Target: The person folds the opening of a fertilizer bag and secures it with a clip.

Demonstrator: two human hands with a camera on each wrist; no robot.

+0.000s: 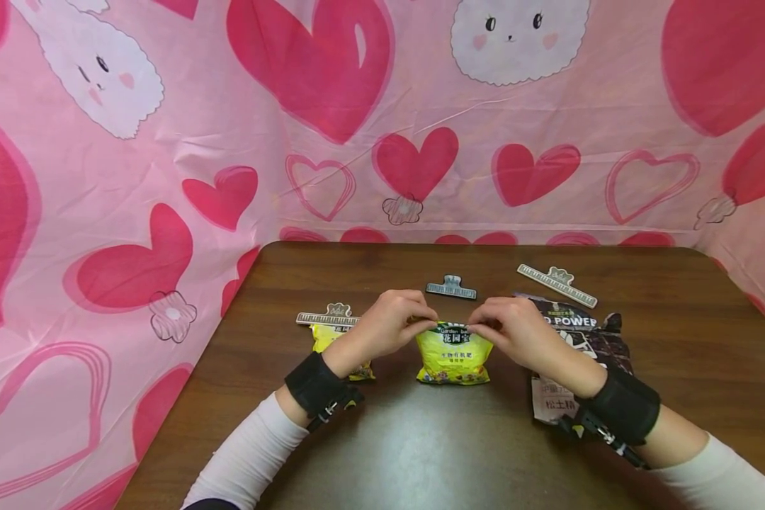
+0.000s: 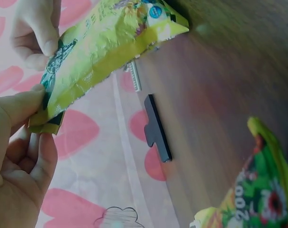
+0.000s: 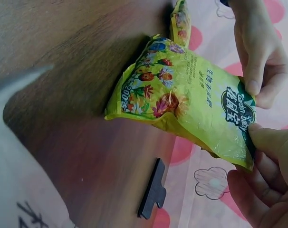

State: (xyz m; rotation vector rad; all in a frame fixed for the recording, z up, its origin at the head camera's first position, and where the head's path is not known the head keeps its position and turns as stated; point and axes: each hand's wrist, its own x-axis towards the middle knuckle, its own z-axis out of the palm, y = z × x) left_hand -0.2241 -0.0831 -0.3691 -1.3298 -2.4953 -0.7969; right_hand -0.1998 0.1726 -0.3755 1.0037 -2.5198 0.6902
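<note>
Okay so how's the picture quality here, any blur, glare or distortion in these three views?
Head view: sharp, evenly lit, wide-angle bend at the edges, soft sheen on the table. Left wrist view: the left hand and the second yellow bag are blurred; the dark clip is crisper. Right wrist view: print on the yellow bag is legible, the right hand soft, glare low.

Head cam looks down-fwd from above the table; both wrist cams very near, sharing the yellow bag & dark clip.
</note>
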